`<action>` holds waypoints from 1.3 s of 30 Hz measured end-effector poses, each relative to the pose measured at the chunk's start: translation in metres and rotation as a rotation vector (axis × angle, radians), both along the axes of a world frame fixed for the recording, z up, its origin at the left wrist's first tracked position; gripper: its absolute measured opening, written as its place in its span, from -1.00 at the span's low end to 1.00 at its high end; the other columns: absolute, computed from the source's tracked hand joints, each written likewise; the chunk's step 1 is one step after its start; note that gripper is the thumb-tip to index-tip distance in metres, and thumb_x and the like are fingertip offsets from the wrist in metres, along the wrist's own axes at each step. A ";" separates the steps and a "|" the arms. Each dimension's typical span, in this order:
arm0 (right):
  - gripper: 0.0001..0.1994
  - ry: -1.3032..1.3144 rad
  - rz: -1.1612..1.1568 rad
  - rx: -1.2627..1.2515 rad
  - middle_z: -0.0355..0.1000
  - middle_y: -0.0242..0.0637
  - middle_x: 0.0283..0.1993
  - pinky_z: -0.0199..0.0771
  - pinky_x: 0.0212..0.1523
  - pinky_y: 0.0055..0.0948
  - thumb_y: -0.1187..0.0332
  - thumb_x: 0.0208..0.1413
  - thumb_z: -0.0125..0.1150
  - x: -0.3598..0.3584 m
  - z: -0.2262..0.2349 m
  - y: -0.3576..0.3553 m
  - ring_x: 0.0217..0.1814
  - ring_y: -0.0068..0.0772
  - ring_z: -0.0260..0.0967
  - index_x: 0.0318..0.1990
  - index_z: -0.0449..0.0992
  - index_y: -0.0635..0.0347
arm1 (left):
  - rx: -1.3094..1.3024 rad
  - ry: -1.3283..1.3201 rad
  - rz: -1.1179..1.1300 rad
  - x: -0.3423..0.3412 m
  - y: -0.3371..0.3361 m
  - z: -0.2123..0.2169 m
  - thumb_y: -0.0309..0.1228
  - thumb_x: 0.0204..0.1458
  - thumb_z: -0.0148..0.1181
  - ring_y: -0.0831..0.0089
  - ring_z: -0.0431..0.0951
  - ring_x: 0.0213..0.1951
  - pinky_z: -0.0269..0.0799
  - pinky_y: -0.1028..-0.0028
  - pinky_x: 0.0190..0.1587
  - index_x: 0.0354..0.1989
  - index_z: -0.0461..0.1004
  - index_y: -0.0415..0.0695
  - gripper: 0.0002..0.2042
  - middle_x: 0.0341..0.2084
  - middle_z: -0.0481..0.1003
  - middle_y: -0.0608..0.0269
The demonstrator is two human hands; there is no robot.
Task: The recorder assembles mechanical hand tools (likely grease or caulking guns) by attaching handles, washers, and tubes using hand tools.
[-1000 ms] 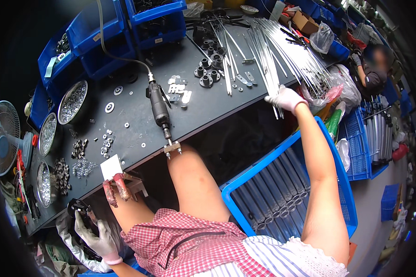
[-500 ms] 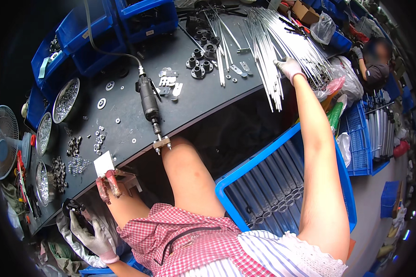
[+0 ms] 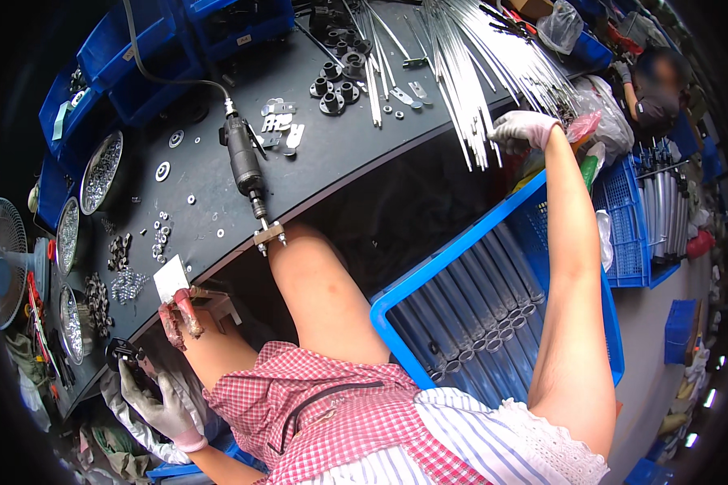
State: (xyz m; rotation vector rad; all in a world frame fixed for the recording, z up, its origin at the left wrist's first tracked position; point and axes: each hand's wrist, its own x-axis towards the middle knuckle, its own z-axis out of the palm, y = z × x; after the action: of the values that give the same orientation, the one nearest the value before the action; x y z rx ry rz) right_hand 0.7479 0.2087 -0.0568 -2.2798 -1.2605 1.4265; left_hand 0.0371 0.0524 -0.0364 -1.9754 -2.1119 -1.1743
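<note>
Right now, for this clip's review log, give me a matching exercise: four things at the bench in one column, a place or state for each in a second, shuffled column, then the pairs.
Things:
1. right hand
2. left hand
3. power screwdriver
4. grey tubes

Places or states:
A. lying in the blue crate beside the knee
B. at the near ends of the metal rods
C. at a small black part, low at the bench's left end
D. lying on the dark bench, hose attached

Pairs: 1-B, 2-C, 3-D, 4-A
</note>
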 end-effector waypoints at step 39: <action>-0.63 0.160 0.591 1.301 0.33 -0.35 -0.43 0.11 -0.50 -0.65 0.75 -0.12 0.03 -0.377 0.035 -0.142 -0.47 -0.60 0.18 -0.11 0.55 0.32 | -0.174 -2.263 -1.340 -0.022 -0.075 0.025 -0.18 0.22 -0.01 0.73 0.21 -0.65 0.05 0.76 -0.73 0.40 -0.10 0.05 -0.38 0.23 0.18 0.10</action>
State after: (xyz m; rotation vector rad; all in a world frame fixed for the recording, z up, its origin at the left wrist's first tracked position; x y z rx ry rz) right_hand 0.3709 0.0667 -0.0222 -0.9391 -2.0137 0.4699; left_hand 0.0154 -0.0229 -0.0115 0.3867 -0.2362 1.2553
